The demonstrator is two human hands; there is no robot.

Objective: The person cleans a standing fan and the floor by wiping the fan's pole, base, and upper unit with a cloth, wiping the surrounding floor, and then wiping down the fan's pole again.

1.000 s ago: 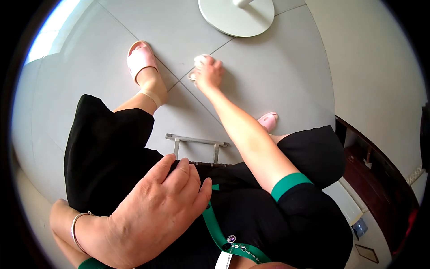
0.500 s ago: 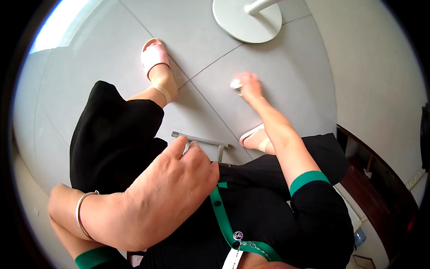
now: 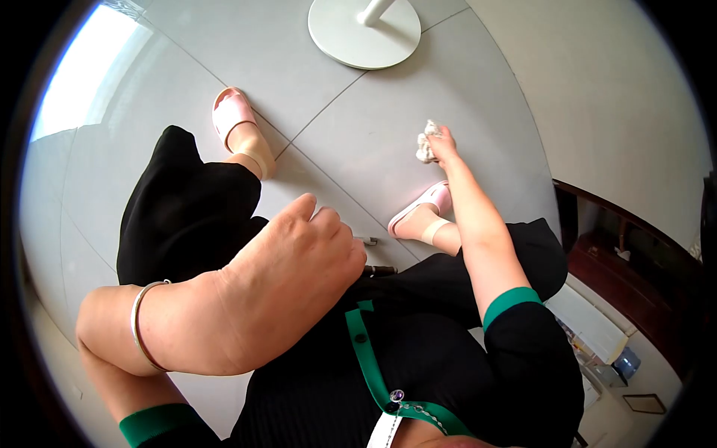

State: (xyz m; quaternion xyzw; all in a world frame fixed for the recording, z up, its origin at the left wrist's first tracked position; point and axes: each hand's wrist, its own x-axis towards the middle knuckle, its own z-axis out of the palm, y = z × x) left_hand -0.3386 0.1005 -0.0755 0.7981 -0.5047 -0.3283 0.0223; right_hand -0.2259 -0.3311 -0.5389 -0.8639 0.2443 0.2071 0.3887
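My right hand (image 3: 444, 147) is out over the grey floor at the right, its fingers closed on a crumpled white cloth or tissue (image 3: 428, 142). Close to the camera is my left hand (image 3: 306, 250), curled into a fist with the back towards me and a metal bangle on the wrist. Its palm side is hidden, so what it holds, if anything, does not show. Just beyond its knuckles, a short metal piece (image 3: 367, 240) and the end of a dark rod (image 3: 382, 270) peek out. I cannot tell whether the hand touches them.
A white round base (image 3: 336, 37) with a post stands on the tiled floor (image 3: 336, 134) at the top. My feet wear pink slippers (image 3: 234, 110). Along the right runs a pale wall (image 3: 590, 97), with dark red wooden furniture (image 3: 620, 276) and a blue container (image 3: 627, 362) lower down.
My right hand has moved right and is no longer blurred, with the white cloth or tissue now plain. My left fist has risen slightly and covers more of the metal piece. The view has shifted.
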